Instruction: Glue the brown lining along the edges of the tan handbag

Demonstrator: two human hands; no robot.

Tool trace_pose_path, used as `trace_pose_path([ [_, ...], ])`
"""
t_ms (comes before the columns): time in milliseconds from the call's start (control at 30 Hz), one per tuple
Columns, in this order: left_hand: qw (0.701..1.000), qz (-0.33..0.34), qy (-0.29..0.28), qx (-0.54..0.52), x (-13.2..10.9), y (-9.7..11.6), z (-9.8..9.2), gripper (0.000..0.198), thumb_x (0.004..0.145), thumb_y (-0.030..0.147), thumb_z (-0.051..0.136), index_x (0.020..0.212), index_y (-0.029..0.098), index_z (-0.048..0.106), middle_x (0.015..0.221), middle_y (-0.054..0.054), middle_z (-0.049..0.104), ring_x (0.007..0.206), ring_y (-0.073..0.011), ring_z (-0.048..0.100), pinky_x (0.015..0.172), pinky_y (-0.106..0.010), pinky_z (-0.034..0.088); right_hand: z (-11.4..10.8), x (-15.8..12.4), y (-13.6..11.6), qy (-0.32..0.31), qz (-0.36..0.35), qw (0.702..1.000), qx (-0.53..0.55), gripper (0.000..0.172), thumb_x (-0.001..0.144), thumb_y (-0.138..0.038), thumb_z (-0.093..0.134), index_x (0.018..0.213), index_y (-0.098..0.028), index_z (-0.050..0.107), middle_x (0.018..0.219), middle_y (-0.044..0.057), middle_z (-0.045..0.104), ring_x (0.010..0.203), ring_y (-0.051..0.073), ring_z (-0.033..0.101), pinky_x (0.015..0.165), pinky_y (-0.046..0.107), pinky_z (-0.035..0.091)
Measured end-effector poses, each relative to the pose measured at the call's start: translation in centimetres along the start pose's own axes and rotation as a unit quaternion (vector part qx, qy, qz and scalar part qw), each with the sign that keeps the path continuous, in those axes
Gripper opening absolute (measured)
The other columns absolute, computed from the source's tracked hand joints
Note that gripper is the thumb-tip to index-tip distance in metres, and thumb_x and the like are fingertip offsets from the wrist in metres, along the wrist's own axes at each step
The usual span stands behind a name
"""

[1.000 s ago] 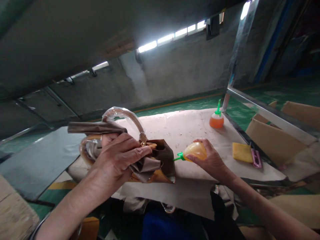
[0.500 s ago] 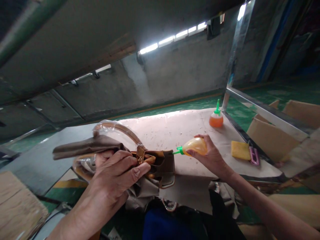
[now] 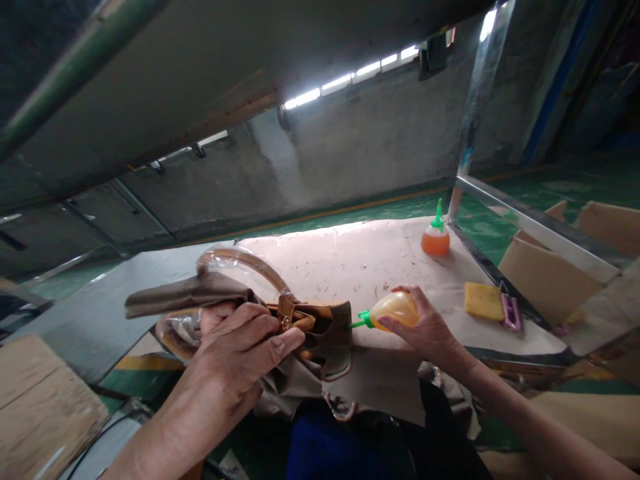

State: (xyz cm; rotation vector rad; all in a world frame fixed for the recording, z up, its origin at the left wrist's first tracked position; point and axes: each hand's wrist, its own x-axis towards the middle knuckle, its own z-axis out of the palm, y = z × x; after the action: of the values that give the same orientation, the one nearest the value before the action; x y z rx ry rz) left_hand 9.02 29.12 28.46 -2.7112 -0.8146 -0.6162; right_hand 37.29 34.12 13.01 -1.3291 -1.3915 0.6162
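My left hand point(image 3: 240, 340) is closed on a brown handbag point(image 3: 335, 340), its fingers pressed over the folded fabric and leather near a small metal clasp. Plastic film wraps the bag's tan handle point(image 3: 250, 261), which arches up behind the hand. In my right hand point(image 3: 430, 327) is a squeeze bottle point(image 3: 395, 310) of pale yellow liquid, tilted sideways. Its green nozzle points left, and the tip meets the bag's right edge in view; whether it truly touches I cannot tell. Part of the bag is hidden under my left hand.
On the paper-covered table point(image 3: 320, 253) stands a second squeeze bottle point(image 3: 435, 240) with orange liquid. A yellow sponge point(image 3: 483, 301) and a purple-handled tool point(image 3: 511, 312) lie at the right. A metal post point(image 3: 483, 107) rises at the corner, with cardboard boxes point(image 3: 545, 273) beyond.
The whole view has shifted slightly, so things appear a little further right. The bottle's nozzle tip sits slightly lower along the bag's edge. Both hands keep their holds.
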Motion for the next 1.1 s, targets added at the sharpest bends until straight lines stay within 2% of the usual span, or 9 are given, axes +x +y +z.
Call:
trace_pose_path([
  [100,1.000,0.001,0.009,0.007,-0.3,0.1,0.0,0.039,0.087,0.000,0.039,0.114,0.019,0.059,0.090,-0.005,0.060,0.090,-0.0204,0.052,0.076,-0.035,0.036,-0.4,-0.1,-0.4,-0.015,0.015,1.000,-0.002,0.053,0.064,-0.053,0.070,0.103,-0.021,0.051,0.094,0.007,0.059,0.076,0.022,0.060,0.062,0.036,0.051],
  [267,1.000,-0.003,0.000,0.021,-0.9,0.7,0.0,0.030,0.094,0.009,0.038,0.115,0.018,0.058,0.090,-0.005,0.060,0.090,-0.0203,0.051,0.074,-0.035,0.034,-0.9,0.1,-0.4,0.004,0.036,0.999,-0.010,0.059,0.064,-0.058,0.067,0.106,-0.021,0.047,0.096,0.008,0.058,0.073,0.022,0.059,0.059,0.036,0.050],
  [400,0.996,0.018,0.038,0.081,-1.6,1.1,0.3,0.027,0.096,0.012,0.038,0.113,0.016,0.059,0.091,-0.006,0.060,0.095,-0.0211,0.051,0.077,-0.036,0.032,-1.3,-0.2,-0.6,-0.031,0.043,0.999,-0.002,0.058,0.064,-0.058,0.068,0.105,-0.020,0.050,0.090,0.007,0.059,0.069,0.022,0.059,0.055,0.034,0.050],
  [500,0.991,0.008,0.059,0.120,-1.8,0.8,0.4,0.030,0.095,0.008,0.038,0.115,0.016,0.059,0.095,-0.007,0.061,0.100,-0.0222,0.051,0.081,-0.037,0.032,-1.2,-0.2,-0.8,-0.035,0.039,0.999,0.000,0.059,0.064,-0.058,0.068,0.106,-0.020,0.050,0.092,0.008,0.059,0.071,0.022,0.060,0.057,0.035,0.051],
  [667,0.982,0.048,0.070,0.167,-0.5,-0.8,0.5,0.031,0.095,0.007,0.038,0.117,0.015,0.058,0.097,-0.009,0.062,0.102,-0.0245,0.052,0.080,-0.037,0.032,-0.5,1.0,-0.5,-0.001,0.027,1.000,0.011,0.061,0.065,-0.060,0.067,0.107,-0.020,0.047,0.098,0.009,0.059,0.083,0.025,0.061,0.071,0.040,0.052],
  [800,0.971,0.096,0.077,0.206,1.6,-2.4,0.3,0.030,0.094,0.007,0.039,0.116,0.013,0.058,0.095,-0.010,0.063,0.100,-0.0263,0.053,0.077,-0.038,0.034,-0.2,1.6,0.0,0.011,0.019,1.000,0.011,0.060,0.065,-0.059,0.068,0.106,-0.020,0.048,0.099,0.009,0.059,0.083,0.026,0.061,0.067,0.039,0.053],
  [967,0.944,0.155,0.100,0.274,4.1,-3.8,0.4,0.028,0.096,0.009,0.034,0.110,0.013,0.058,0.089,-0.007,0.066,0.094,-0.0225,0.055,0.076,-0.036,0.037,-0.1,2.7,-0.1,0.036,0.014,0.999,-0.001,0.057,0.067,-0.058,0.067,0.106,-0.020,0.048,0.099,0.009,0.058,0.083,0.025,0.060,0.069,0.039,0.051],
  [1100,0.942,0.166,0.113,0.270,3.4,-3.9,1.8,0.031,0.095,0.006,0.034,0.113,0.015,0.057,0.090,-0.006,0.067,0.098,-0.0220,0.054,0.080,-0.037,0.036,-0.1,3.8,0.2,0.065,0.023,0.998,-0.009,0.060,0.064,-0.060,0.068,0.105,-0.021,0.047,0.101,0.010,0.057,0.082,0.025,0.060,0.066,0.038,0.051],
])
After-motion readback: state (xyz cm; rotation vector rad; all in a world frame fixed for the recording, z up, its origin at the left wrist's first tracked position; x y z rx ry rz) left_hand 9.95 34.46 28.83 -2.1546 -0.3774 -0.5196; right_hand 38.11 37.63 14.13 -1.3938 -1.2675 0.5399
